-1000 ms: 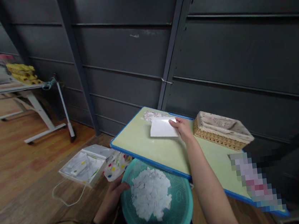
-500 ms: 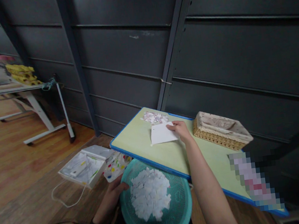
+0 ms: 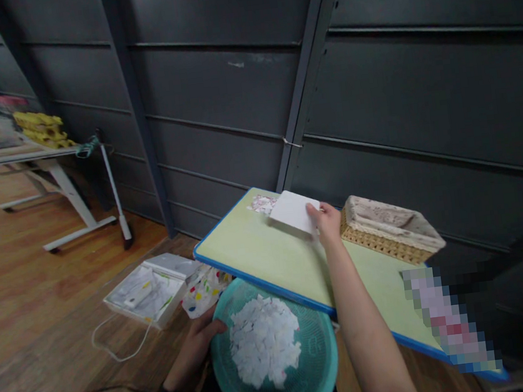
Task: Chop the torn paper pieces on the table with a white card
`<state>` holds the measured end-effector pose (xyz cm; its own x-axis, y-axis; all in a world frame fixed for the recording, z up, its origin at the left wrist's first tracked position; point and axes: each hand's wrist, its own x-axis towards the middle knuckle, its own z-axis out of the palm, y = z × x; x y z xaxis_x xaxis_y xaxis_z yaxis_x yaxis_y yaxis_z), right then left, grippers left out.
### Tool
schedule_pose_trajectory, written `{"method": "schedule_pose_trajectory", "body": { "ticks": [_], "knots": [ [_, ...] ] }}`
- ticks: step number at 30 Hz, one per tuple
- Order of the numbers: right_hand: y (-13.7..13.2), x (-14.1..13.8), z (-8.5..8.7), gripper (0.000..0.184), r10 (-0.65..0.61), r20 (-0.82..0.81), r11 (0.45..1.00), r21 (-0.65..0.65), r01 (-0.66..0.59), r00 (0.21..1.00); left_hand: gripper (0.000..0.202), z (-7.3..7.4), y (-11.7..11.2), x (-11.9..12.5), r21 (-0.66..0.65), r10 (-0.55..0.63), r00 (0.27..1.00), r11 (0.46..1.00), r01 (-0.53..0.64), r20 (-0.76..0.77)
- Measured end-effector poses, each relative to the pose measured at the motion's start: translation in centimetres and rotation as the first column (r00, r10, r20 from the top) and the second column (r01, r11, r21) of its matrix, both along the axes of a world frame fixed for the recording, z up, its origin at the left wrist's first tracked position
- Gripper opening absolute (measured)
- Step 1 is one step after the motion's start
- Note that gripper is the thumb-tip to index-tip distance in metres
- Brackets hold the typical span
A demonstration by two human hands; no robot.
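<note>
My left hand (image 3: 202, 338) is closed on the left rim of a teal plastic basket (image 3: 320, 353), with the thumb over the edge. A heap of small torn white paper pieces (image 3: 265, 340) lies inside it. Over the table, my right hand (image 3: 325, 219) pinches the right edge of a flat white card (image 3: 294, 210), held slightly tilted above the surface. Behind the card, and partly hidden by it, is a small pile of paper scraps (image 3: 261, 203) with reddish marks.
The yellow-green table (image 3: 249, 254) has a blue edge. A cloth-lined woven basket (image 3: 389, 238) stands on it at the right, near a blurred-out item (image 3: 450, 319). An open white box (image 3: 145, 294) with a cord sits lower left. A dark panelled wall (image 3: 216, 88) rises behind.
My right hand has moved the card away from me and to the right, tilting it, so it now covers part of the scrap pile. The left hand and teal basket stay nearly in place.
</note>
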<state>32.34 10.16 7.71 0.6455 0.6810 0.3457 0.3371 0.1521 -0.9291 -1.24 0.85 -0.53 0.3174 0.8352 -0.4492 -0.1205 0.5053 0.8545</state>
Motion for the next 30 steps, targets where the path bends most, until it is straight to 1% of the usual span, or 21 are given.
{"method": "schedule_pose_trajectory", "body": {
  "ticks": [1, 2, 3, 4, 6, 8, 11, 14, 16, 18, 20, 22, 23, 25, 27, 28, 30],
  "knots": [
    [0.1, 0.8, -0.2, 0.032, -0.148, 0.096, 0.989, -0.009, 0.150, 0.984, 0.055, -0.1, 0.0, 0.1, -0.005, 0.005, 1.000, 1.000, -0.005, 0.001],
    [0.2, 1.4, -0.3, 0.030, -0.255, 0.171, 0.965, -0.014, 0.261, 0.952, 0.055, -0.1, -0.1, 0.1, -0.012, 0.007, 1.000, 1.000, -0.007, 0.002],
    [0.2, 1.9, -0.5, 0.029, -0.305, 0.227, 0.948, -0.026, 0.318, 0.925, 0.054, -0.2, -0.1, 0.2, -0.019, 0.003, 1.000, 1.000, -0.003, 0.006],
    [0.2, 2.2, -0.6, 0.028, -0.319, 0.270, 0.939, -0.042, 0.342, 0.909, 0.053, -0.3, -0.1, 0.3, -0.022, -0.006, 1.000, 1.000, 0.006, 0.012],
    [0.2, 2.2, -0.8, 0.028, -0.281, 0.320, 0.945, -0.074, 0.319, 0.905, 0.049, -0.4, -0.2, 0.6, -0.021, -0.045, 0.999, 0.999, 0.046, 0.025],
    [0.2, 1.7, -0.8, 0.027, -0.235, 0.369, 0.952, -0.100, 0.289, 0.899, 0.046, -0.4, -0.4, 0.8, -0.015, -0.079, 0.997, 0.997, 0.080, 0.015],
    [0.2, 0.6, -0.6, 0.027, -0.204, 0.448, 0.949, -0.126, 0.288, 0.871, 0.045, -0.2, -0.7, 1.1, 0.004, -0.091, 0.996, 0.996, 0.091, -0.007],
    [0.2, 0.1, -0.5, 0.026, -0.151, 0.471, 0.959, -0.144, 0.245, 0.869, 0.045, -0.1, -0.8, 1.3, 0.041, -0.091, 0.995, 0.995, 0.090, 0.034],
    [0.3, -0.1, -0.6, 0.026, -0.095, 0.454, 0.972, -0.150, 0.181, 0.886, 0.045, -0.2, -0.8, 1.5, 0.042, -0.095, 0.994, 0.995, 0.093, 0.048],
    [0.4, -0.1, -0.7, 0.026, -0.032, 0.422, 0.981, -0.159, 0.109, 0.906, 0.045, -0.3, -0.7, 1.6, 0.028, -0.078, 0.997, 0.997, 0.077, 0.024],
    [0.6, -0.1, -0.9, 0.026, 0.052, 0.369, 0.983, -0.183, 0.018, 0.928, 0.043, -0.5, -0.6, 1.6, 0.021, -0.046, 0.999, 0.999, 0.046, -0.007],
    [0.7, 0.1, -1.1, 0.028, 0.105, 0.301, 0.982, -0.182, -0.051, 0.948, 0.041, -0.6, -0.6, 1.6, 0.046, -0.039, 0.999, 0.998, 0.039, 0.005],
    [0.8, 0.3, -1.1, 0.030, 0.103, 0.273, 0.985, -0.165, -0.059, 0.956, 0.040, -0.7, -0.6, 1.6, 0.066, -0.063, 0.998, 0.996, 0.061, 0.028],
    [0.8, 0.6, -1.2, 0.031, 0.052, 0.241, 0.992, -0.123, -0.022, 0.969, 0.038, -0.8, -0.6, 1.6, 0.093, -0.137, 0.988, 0.987, 0.130, 0.067],
    [0.8, 1.0, -1.2, 0.031, 0.016, 0.231, 0.993, -0.117, 0.011, 0.973, 0.036, -1.0, -0.6, 1.7, 0.097, -0.190, 0.980, 0.978, 0.183, 0.065],
    [0.8, 1.0, -1.2, 0.031, 0.022, 0.224, 0.991, -0.131, 0.008, 0.974, 0.036, -1.1, -0.7, 1.7, 0.100, -0.199, 0.978, 0.976, 0.193, 0.056],
    [0.7, 0.9, -1.2, 0.030, 0.079, 0.194, 0.984, -0.173, -0.045, 0.978, 0.034, -1.2, -0.8, 1.9, 0.120, -0.202, 0.978, 0.973, 0.195, 0.043]
  ]
}}
